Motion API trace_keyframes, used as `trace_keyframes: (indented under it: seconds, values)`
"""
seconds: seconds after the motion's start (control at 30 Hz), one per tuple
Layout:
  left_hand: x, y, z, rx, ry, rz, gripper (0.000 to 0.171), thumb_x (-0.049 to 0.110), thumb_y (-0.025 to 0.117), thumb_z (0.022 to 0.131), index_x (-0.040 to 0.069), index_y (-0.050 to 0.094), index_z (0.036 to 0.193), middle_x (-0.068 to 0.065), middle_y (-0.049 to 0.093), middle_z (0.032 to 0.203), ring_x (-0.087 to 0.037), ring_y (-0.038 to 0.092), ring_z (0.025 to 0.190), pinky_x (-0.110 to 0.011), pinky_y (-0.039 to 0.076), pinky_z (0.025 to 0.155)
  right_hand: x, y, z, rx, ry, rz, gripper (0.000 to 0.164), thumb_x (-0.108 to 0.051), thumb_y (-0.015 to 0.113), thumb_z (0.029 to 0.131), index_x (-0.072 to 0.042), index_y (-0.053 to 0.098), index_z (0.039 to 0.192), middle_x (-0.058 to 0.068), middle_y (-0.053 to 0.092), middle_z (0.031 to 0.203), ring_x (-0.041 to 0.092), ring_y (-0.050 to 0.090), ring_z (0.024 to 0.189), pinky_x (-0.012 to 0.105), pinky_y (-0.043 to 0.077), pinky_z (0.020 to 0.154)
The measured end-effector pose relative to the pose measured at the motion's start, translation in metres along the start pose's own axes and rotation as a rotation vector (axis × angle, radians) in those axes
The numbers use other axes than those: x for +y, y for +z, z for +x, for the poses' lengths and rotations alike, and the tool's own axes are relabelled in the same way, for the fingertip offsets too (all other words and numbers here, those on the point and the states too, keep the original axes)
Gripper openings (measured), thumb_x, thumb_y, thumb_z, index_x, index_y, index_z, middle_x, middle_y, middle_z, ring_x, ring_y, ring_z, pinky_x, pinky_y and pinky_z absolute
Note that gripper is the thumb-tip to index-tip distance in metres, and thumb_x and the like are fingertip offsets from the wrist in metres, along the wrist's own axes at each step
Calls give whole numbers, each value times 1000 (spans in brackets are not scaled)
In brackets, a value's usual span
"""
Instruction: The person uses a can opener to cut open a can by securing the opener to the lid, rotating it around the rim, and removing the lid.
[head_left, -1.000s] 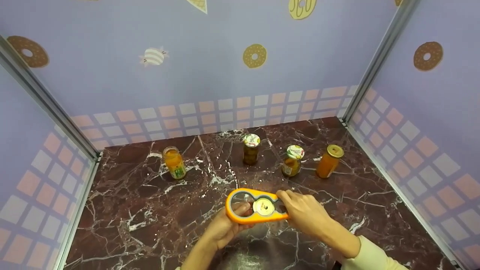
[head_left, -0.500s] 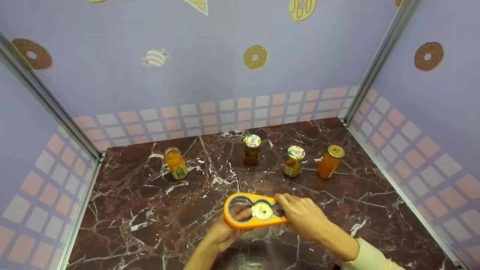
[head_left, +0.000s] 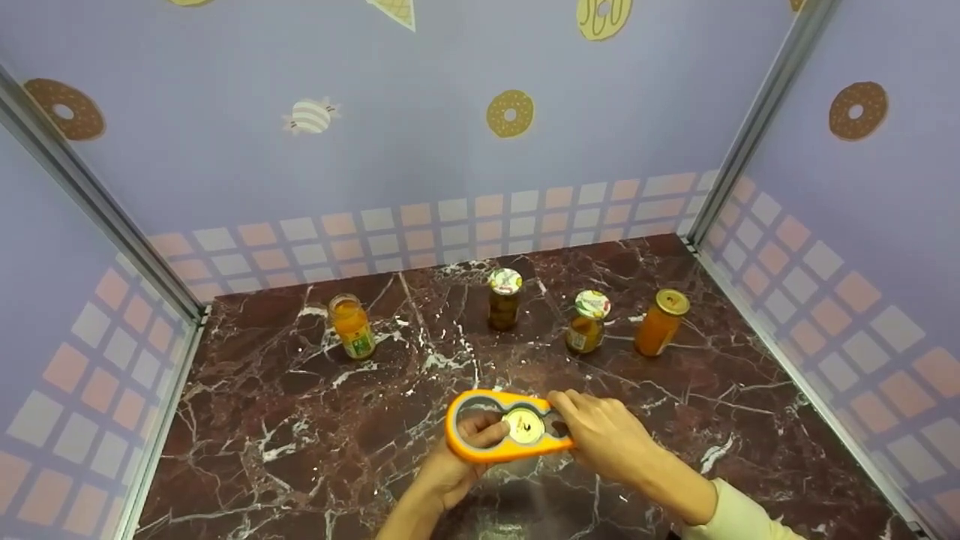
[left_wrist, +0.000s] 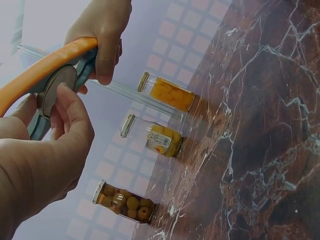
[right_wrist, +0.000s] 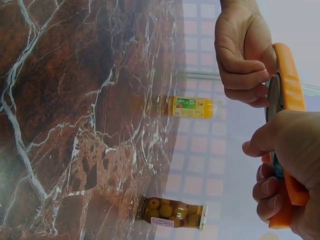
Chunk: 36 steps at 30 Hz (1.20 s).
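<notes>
My right hand (head_left: 611,439) grips one end of an orange jar opener (head_left: 469,454) with grey inner rings, held above the table. A gold jar lid (head_left: 526,426) sits in the opener's middle ring. My left hand (head_left: 454,472) pinches this lid from the left side, its thumb reaching through the largest ring. In the left wrist view, fingertips lie against the lid's (left_wrist: 55,90) underside, and no jar hangs below it. In the right wrist view, my right hand (right_wrist: 295,150) has its fingers curled round the opener (right_wrist: 290,75).
At the left stands a lidless jar (head_left: 352,330) of orange contents. Further right are an olive jar (head_left: 502,304), a jar with a patterned lid (head_left: 585,330) and an orange jar with a gold lid (head_left: 660,326). Walls enclose the marbled table (head_left: 300,420).
The opener and lid have come slightly lower and nearer to me. My left thumb and fingers have moved further in through the large ring onto the lid. The standing jars have not moved.
</notes>
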<state>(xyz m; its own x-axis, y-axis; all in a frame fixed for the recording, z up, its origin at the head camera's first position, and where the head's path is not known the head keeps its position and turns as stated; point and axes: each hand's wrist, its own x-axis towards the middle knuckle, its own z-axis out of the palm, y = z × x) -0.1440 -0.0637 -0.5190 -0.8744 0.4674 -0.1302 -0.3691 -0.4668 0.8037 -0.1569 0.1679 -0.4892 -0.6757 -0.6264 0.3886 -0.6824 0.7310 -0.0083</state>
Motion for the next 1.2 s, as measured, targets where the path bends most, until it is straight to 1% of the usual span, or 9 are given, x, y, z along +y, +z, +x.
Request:
trace_keyframes:
  seconds: [0.1, 0.2, 0.43, 0.63, 0.77, 0.83, 0.93, 1.1, 1.2]
  values:
    - [0, 2, 0, 21, 12, -4, 23, 13, 68, 84, -1, 59, 99, -11, 63, 95, -19, 63, 82, -28, 53, 72, 0, 0, 0, 5, 7, 2, 37, -15, 68, 80, -14, 51, 112, -5, 53, 79, 15, 51, 56, 32, 46, 47]
    - [0, 3, 0, 28, 11, -5, 21, 12, 68, 83, -1, 59, 98, -12, 63, 95, -19, 63, 81, -28, 54, 72, 0, 0, 0, 2, 9, 0, 35, -16, 67, 81, -14, 51, 113, -5, 53, 79, 14, 52, 56, 31, 46, 47]
    - [1, 3, 2, 13, -4, 29, 24, 13, 67, 84, -2, 58, 100, -12, 63, 97, -19, 62, 82, -27, 53, 74, 1, 0, -1, 4, 1, 31, 36, -13, 68, 81, -13, 50, 112, -4, 52, 78, 14, 51, 55, 30, 45, 46]
    - [-1, 0, 3, 10, -4, 20, 21, 13, 68, 83, 1, 59, 97, -11, 62, 96, -18, 62, 80, -27, 54, 72, 1, 1, -1, 13, 5, 26, 33, -15, 67, 82, -14, 51, 111, -6, 51, 78, 12, 49, 54, 28, 43, 44]
    - [-2, -3, 3, 7, -4, 10, 22, 12, 68, 82, 1, 59, 99, -11, 62, 96, -17, 63, 79, -27, 54, 70, 2, 1, -2, 14, 6, 33, 34, -14, 68, 81, -14, 51, 111, -5, 52, 78, 13, 49, 55, 29, 44, 45]
    - [-2, -5, 2, 16, -6, 9, 27, 12, 69, 82, -1, 59, 103, -11, 61, 97, -18, 63, 79, -27, 54, 70, 2, 1, -2, 15, 7, 32, 35, -14, 68, 81, -13, 52, 111, -5, 53, 79, 13, 50, 55, 29, 45, 45]
    - [-3, -7, 1, 49, -15, 13, 35, 12, 69, 82, -5, 55, 109, -13, 59, 100, -18, 63, 80, -28, 54, 71, 3, 1, -2, 19, 9, 23, 35, -14, 69, 80, -13, 52, 111, -6, 53, 78, 12, 50, 55, 29, 45, 46]
    - [-4, -17, -1, 105, -24, 62, 44, 13, 69, 82, -10, 50, 114, -16, 59, 101, -20, 62, 83, -31, 53, 77, 4, 1, -3, 24, 9, 18, 38, -14, 70, 78, -13, 52, 112, -6, 52, 77, 11, 48, 54, 29, 45, 46]
    - [-4, -26, -1, 108, -21, 94, 40, 12, 66, 84, -10, 50, 113, -16, 60, 101, -22, 62, 84, -32, 53, 77, 4, 1, -3, 27, 10, 23, 39, -14, 71, 78, -13, 51, 112, -6, 52, 78, 11, 48, 55, 30, 46, 47]
